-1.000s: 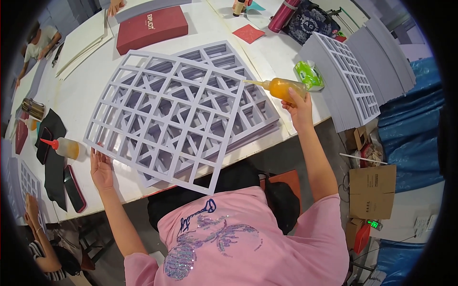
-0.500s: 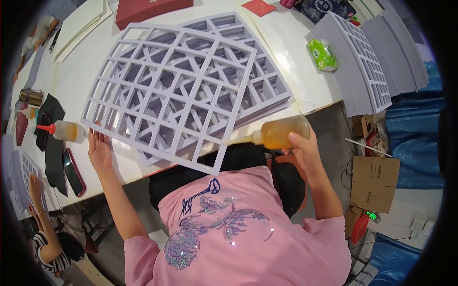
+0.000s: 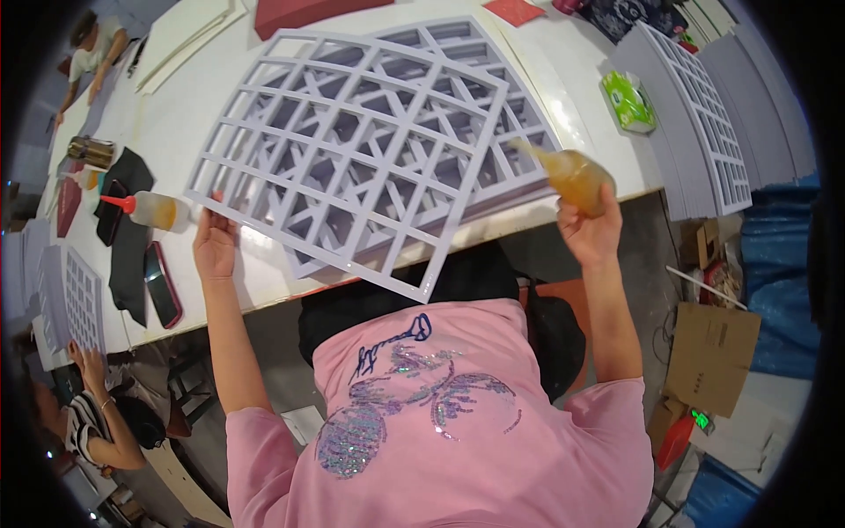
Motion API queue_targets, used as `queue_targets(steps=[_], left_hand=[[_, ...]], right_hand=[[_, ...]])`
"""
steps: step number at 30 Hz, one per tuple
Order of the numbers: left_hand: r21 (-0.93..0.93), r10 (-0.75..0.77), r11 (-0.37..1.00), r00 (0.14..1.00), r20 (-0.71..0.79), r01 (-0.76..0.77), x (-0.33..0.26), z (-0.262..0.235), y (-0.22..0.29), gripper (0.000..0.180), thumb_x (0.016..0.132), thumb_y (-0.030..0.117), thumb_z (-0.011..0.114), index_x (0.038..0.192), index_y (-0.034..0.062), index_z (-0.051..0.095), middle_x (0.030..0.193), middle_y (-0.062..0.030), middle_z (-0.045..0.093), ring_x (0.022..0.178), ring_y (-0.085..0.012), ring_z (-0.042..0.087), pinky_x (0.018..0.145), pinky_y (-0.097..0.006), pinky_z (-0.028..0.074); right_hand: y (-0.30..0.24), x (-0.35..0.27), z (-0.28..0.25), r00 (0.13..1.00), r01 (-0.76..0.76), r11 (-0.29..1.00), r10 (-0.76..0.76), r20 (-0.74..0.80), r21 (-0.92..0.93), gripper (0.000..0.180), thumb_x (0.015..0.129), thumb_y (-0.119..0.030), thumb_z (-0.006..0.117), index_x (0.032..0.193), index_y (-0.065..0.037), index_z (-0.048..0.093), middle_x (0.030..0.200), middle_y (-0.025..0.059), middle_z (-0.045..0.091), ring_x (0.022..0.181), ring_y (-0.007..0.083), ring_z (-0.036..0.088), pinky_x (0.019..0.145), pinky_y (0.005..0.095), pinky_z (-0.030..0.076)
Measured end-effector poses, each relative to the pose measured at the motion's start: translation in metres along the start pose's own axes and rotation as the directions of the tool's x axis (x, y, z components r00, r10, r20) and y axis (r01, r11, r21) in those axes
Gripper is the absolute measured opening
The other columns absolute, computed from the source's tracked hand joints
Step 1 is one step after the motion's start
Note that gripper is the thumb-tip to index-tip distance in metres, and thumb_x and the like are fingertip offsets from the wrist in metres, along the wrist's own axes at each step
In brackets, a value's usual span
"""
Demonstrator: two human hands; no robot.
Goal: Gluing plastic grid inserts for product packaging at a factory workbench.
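A: Take the pale lattice panel (image 3: 384,167) as the middle of the dial. Where does it sit?

B: Askew over a pile of similar panels (image 3: 493,198) on the white table (image 3: 167,132), with its corner toward five o'clock sticking out past the table's edge.

A: And the right hand (image 3: 590,231)?

B: Between three and four o'clock, wrapped around a squeeze bottle (image 3: 583,180) of amber liquid. The bottle is tilted, its nozzle pointing toward ten o'clock, near the pile's right side. The tip is blurred, so I can't tell whether it touches anything.

A: The left hand (image 3: 216,242)?

B: At eight o'clock, palm up, fingertips at the panel's near left edge. How firmly they hold it, I can't tell.

A: What lies about it?

B: Toward half past eight, a second bottle with a red tip (image 3: 157,211) stands on the table. At eight o'clock, farther out than the hand, there's a dark phone (image 3: 163,286) beside a black strip (image 3: 130,255).

A: Farther round?

B: A green tissue pack (image 3: 628,101) between two and three, and a red box (image 3: 308,13) near half past eleven.
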State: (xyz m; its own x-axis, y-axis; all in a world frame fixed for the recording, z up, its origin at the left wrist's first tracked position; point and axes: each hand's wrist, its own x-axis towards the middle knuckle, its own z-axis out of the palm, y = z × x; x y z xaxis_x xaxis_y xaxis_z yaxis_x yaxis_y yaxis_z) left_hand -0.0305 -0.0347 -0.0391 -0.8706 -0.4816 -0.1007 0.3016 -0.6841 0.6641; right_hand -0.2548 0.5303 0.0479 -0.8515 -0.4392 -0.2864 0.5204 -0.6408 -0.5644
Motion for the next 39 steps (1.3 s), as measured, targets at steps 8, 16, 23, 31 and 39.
queue_targets(steps=[8,16,23,31,39], left_hand=[[0.179,-0.005,0.984,0.998,-0.069,0.017,-0.021,0.076,0.016,0.033,0.092,0.008,0.049,0.125,0.0034,0.042,0.115,-0.0121,0.056,0.106,-0.0197,0.057,0.084,-0.030,0.051],[-0.054,0.169,0.985,0.960,0.224,-0.161,-0.002,0.136,0.048,0.032,0.087,-0.002,0.051,0.119,0.0017,0.046,0.125,-0.0253,0.045,0.112,-0.0281,0.054,0.092,-0.033,0.049],[-0.084,0.334,0.943,0.916,0.221,-0.323,0.143,0.198,0.009,0.030,0.085,-0.001,0.055,0.112,0.0071,0.045,0.119,-0.0185,0.053,0.113,-0.0284,0.051,0.099,-0.039,0.040],[0.192,0.182,0.975,0.887,-0.423,-0.109,0.281,0.213,-0.057,0.016,0.089,-0.003,0.042,0.102,-0.0073,0.051,0.094,-0.0172,0.059,0.083,-0.0213,0.062,0.066,-0.029,0.054],[0.838,0.238,0.543,0.949,-0.207,0.047,0.252,0.229,-0.065,0.045,0.078,0.003,0.053,0.122,0.0006,0.044,0.129,-0.0194,0.043,0.120,-0.0380,0.042,0.098,-0.045,0.038]], right_hand=[[-0.017,0.053,-0.054,0.974,0.164,0.947,-0.199,0.106,0.275,0.057,0.087,-0.032,0.057,0.129,0.001,0.040,0.116,0.0203,0.050,0.072,0.0150,0.044,0.063,0.0239,0.042],[-0.016,0.052,-0.066,0.970,0.206,0.942,-0.233,0.074,0.266,0.054,0.088,-0.035,0.056,0.129,-0.002,0.042,0.119,0.0169,0.049,0.074,0.0153,0.045,0.061,0.0230,0.042],[-0.017,0.051,-0.067,0.937,0.236,0.892,-0.314,0.152,0.386,0.058,0.088,-0.036,0.056,0.132,-0.002,0.038,0.124,0.0164,0.047,0.077,0.0165,0.046,0.064,0.0246,0.043],[-0.008,0.054,-0.072,0.946,0.244,0.915,-0.297,0.128,0.322,0.058,0.089,-0.040,0.054,0.132,-0.004,0.038,0.125,0.0160,0.048,0.078,0.0173,0.048,0.064,0.0253,0.046],[-0.012,0.045,-0.063,0.946,0.241,0.904,-0.299,0.121,0.354,0.061,0.088,-0.040,0.055,0.134,-0.004,0.035,0.125,0.0156,0.046,0.079,0.0176,0.047,0.068,0.0253,0.045]])
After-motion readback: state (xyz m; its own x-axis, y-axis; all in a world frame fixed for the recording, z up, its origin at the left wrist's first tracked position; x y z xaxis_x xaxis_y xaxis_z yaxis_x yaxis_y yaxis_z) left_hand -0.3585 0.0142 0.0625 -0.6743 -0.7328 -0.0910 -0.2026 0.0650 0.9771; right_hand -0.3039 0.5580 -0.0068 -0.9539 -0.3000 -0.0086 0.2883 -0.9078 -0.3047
